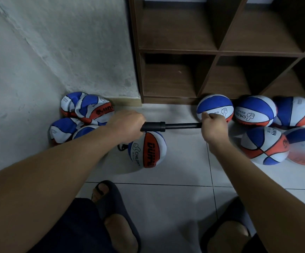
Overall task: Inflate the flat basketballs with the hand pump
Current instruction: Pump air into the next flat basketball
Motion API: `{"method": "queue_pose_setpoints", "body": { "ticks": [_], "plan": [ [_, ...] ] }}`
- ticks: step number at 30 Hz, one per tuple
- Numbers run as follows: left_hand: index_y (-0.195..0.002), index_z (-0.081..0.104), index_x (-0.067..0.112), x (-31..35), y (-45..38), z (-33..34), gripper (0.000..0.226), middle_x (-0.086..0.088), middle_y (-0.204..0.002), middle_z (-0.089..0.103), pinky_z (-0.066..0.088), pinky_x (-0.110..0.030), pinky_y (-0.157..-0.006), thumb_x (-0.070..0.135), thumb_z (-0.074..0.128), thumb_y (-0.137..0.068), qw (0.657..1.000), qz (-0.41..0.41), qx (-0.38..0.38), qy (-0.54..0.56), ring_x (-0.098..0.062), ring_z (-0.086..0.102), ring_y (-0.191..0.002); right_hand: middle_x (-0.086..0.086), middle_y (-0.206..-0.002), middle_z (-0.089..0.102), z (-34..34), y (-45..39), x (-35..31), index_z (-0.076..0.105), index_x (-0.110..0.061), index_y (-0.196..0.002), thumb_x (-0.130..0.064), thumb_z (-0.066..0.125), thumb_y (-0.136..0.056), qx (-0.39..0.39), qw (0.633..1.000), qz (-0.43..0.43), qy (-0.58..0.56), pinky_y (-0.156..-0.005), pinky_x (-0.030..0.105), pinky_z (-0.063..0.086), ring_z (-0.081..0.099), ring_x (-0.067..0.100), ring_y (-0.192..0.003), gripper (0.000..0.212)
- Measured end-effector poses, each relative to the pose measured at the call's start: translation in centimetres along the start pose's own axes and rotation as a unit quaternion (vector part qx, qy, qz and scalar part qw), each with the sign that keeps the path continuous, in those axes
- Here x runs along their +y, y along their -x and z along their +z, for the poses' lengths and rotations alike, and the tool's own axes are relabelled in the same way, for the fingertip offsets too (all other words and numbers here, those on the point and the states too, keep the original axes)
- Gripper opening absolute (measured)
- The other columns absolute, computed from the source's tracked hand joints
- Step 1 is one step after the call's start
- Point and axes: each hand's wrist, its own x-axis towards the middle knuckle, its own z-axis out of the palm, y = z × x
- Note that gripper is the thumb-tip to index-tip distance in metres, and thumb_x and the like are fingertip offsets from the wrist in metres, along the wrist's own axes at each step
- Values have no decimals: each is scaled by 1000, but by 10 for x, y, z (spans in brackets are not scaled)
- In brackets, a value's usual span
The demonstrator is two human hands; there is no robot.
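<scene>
Tiled floor (175, 172): pump (166, 126) gripped level between both hands (168, 125).

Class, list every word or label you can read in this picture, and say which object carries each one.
"CHILD...", cut off by the seam: ball under the pump.
Red brand lettering on the same ball: stylised, not surely readable.
"CHILD...": second ball of the right-hand back row.
"...DREN": front right ball.
Print on the flat balls: upside down, blurred, unreadable.

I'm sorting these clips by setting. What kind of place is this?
Probably an indoor storage corner for sports gear, perhaps at a school or club. A dark wooden cubby shelf stands on a tiled floor beside a rough white wall, with many children's basketballs lying about.
</scene>
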Motion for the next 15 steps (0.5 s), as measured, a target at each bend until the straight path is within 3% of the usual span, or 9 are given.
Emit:
{"method": "queue_pose_setpoints", "body": {
  "ticks": [2, 5, 8, 15],
  "plan": [
    [-73, 56, 28, 7, -1, -2, 24, 6, -67, 60, 36, -29, -48, 29, 68, -94, 1000, 4, 4, 2, -16, 58, -56, 17, -97, 68, 13, 12, -3, 63, -5, -95, -32, 48, -111, 14, 1000, -14, 5, -89, 47, 56, 62, 37, -94, 35],
    [-73, 56, 28, 14, 0, -4, 25, 5, -67, 60, 35, -29, -47, 33, 68, -94, 1000, 13, 6, 6, -17, 59, -56, 9, -82, 63, 31, 32, -10, 62, -8, -93, -38, 42, -114, -25, 999, -41, 21, -69, 41, 50, 59, 26, -74, 41],
    [-73, 57, 27, 19, 2, -3, 24, 4, -68, 62, 41, -29, -50, 28, 68, -95, 999, 17, -24, 23, -18, 62, -58, 5, -72, 55, 44, 47, -12, 58, -7, -89, -39, 40, -115, -71, 995, -58, 27, -60, 35, 40, 51, 20, -64, 45],
    [-72, 57, 24, 21, 5, -4, 23, 3, -67, 61, 39, -28, -49, 22, 67, -92, 999, 34, -40, 7, -20, 63, -58, 3, -73, 54, 53, 56, -8, 58, -10, -90, -39, 40, -115, -122, 992, -31, 6, -55, 30, 37, 49, 16, -62, 43]
  ]
}}
